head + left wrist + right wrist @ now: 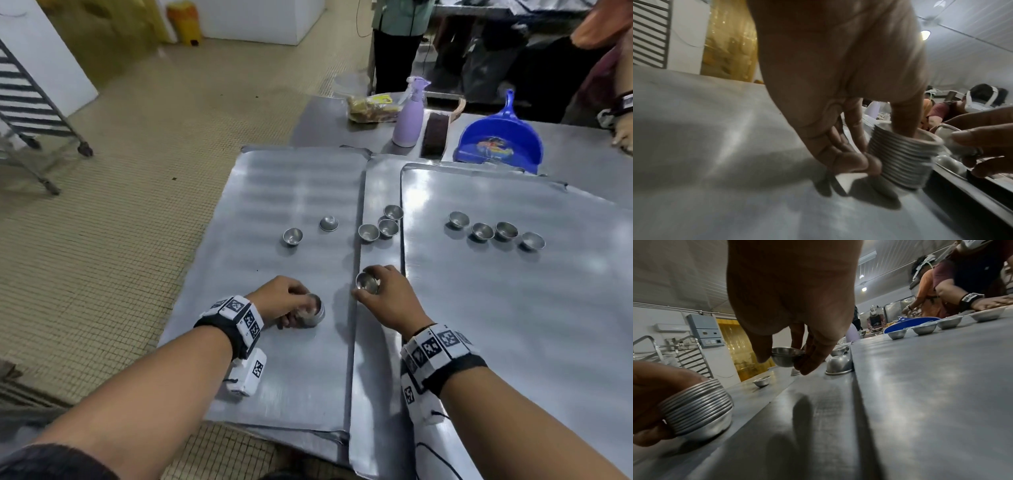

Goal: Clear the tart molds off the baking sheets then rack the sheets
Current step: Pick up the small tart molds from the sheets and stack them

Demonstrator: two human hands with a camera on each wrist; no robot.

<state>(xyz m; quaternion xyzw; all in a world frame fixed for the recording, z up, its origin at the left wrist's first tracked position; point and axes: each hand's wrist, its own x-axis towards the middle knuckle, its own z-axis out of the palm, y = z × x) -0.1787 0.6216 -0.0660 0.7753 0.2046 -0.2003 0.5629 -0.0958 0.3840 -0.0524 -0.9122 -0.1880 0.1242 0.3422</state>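
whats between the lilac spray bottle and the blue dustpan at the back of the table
A dark rectangular block stands between the lilac spray bottle and the blue plastic dustpan; only the head view shows it.

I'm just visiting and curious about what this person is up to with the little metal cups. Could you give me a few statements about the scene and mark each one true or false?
1. The left hand holds a stack of nested tart molds. True.
2. The right hand is empty. False: it pinches a single mold.
3. Four loose molds sit in a row on the right baking sheet. True.
4. The blue dustpan lies on the left baking sheet. False: it lies on the table beyond the sheets.
5. Every mold has been gathered up. False: two loose ones remain on the left baking sheet, and others between the sheets.
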